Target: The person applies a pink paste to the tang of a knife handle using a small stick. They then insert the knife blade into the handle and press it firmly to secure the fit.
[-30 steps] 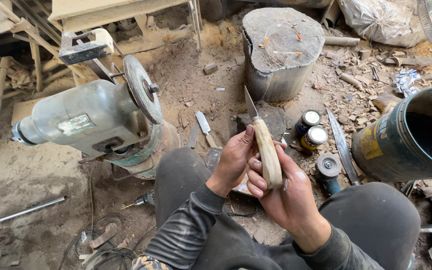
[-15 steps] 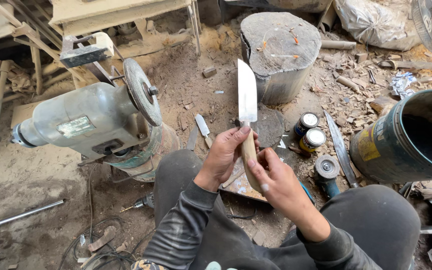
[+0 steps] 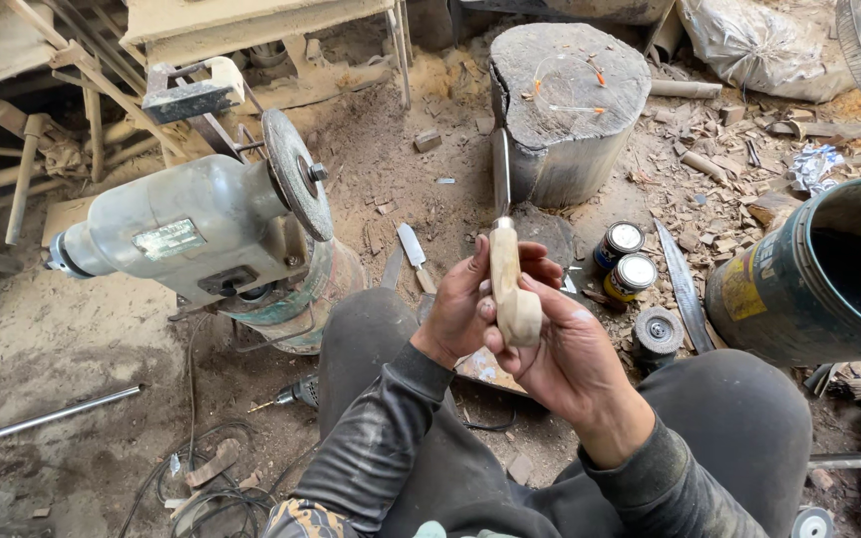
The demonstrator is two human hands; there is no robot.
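pale wood first: knife [image 3: 508, 269] held upright at centre, edge-on to the camera, long axis running straight away from the body toward the stump [image 3: 570, 110].

left of the knife: grey bench grinder [image 3: 191, 234] on the dirt, abrasive wheel [image 3: 297, 187] facing the lap. further left of the knife and lower, a bare metal rod [image 3: 47, 418] on the ground, loose cables beside it. small drill [image 3: 296, 394] low between grinder and knee.

just left of the knife: left hand [image 3: 462, 309], fingers curled narrowly round the middle of the wooden handle [image 3: 510, 289], thumb on the near side. loose blade [image 3: 413, 254] flat on the ground beyond that hand, between grinder and knife.

at the knife itself: thin steel blade [image 3: 500, 174] rising from the top of the handle, pointed up and away, seen as a sliver against the stump. handle butt lowest, nearest the body.

just right of the knife: right hand [image 3: 565, 349], closed round the swollen butt of the handle, lower and nearer the body than the left. both hands touching the handle, neither on the steel.

right of the knife: two small tins [image 3: 625, 261] side by side, a round wire wheel [image 3: 658, 334] nearer the knee, a long curved blade [image 3: 680, 284] on the floor. far right of the knife: dark barrel [image 3: 829, 279] with a yellow label, open-topped.
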